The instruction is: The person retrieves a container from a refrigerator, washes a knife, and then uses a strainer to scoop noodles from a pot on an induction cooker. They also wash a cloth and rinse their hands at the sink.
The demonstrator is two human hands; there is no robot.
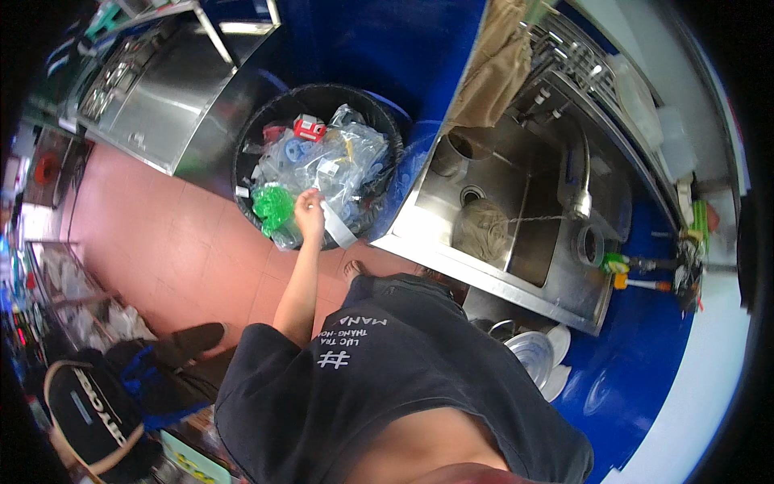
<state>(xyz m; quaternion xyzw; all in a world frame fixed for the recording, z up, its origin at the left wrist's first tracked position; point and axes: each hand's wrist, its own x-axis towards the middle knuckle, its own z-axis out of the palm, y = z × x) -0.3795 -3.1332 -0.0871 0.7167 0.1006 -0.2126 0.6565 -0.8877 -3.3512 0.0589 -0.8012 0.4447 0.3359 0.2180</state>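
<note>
My left hand [309, 216] is above the near rim of a round black bin [396, 136], fingers pinched on a white strip [338, 227] that hangs down at the right. The strip's material is unclear. Clear plastic bags [338, 160] heap up inside the bin. Just left of my fingers lies a crumpled green plastic bag [272, 207], and a small red box [309, 128] rests towards the back of the heap. My right hand is out of view.
At the right, a tap [582, 202] runs into a steel sink [417, 227] holding a soaked cloth-like bundle [484, 228]. Metal plates [532, 357] stand below it. A steel counter [163, 109] is at the upper left. Black items bearing writing [91, 411] occupy the lower left.
</note>
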